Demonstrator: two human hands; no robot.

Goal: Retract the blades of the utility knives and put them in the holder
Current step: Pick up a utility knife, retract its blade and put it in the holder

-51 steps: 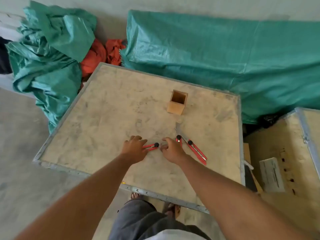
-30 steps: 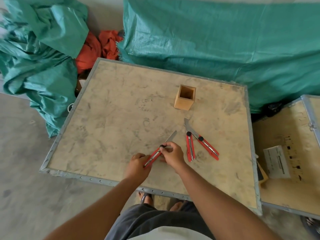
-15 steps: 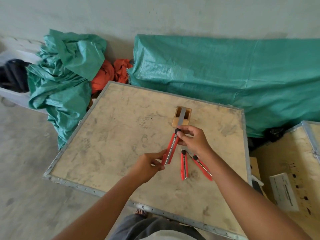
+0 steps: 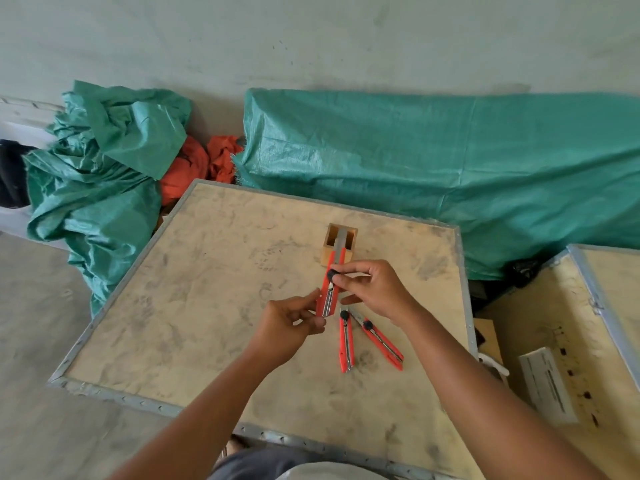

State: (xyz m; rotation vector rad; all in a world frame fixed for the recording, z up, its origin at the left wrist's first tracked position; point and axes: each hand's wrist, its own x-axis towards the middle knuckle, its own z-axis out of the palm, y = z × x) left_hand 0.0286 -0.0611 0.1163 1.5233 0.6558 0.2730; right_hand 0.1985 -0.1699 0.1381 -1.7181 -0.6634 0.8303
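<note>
I hold a red utility knife [image 4: 330, 287] in the air above the board, its grey blade still out and pointing away from me. My left hand [image 4: 289, 325] pinches the knife's near end. My right hand [image 4: 375, 289] grips its middle, with the thumb on the black knob. Two more red utility knives [image 4: 346, 344] [image 4: 382, 342] lie on the board just below my hands, their blade ends hidden by my right hand. A small square wooden holder [image 4: 329, 252] stands open-topped farther back, partly behind the held blade.
The work surface is a plywood board with a metal rim [image 4: 114, 396]. Green tarpaulin [image 4: 433, 168] covers bundles behind it and at the left, with orange cloth [image 4: 197, 168] between. A second wooden crate [image 4: 571, 341] with a white label sits at the right.
Both hands picked one knife up off the board and raised it to point at the holder. The extended blade looks shorter now than half a second ago.
</note>
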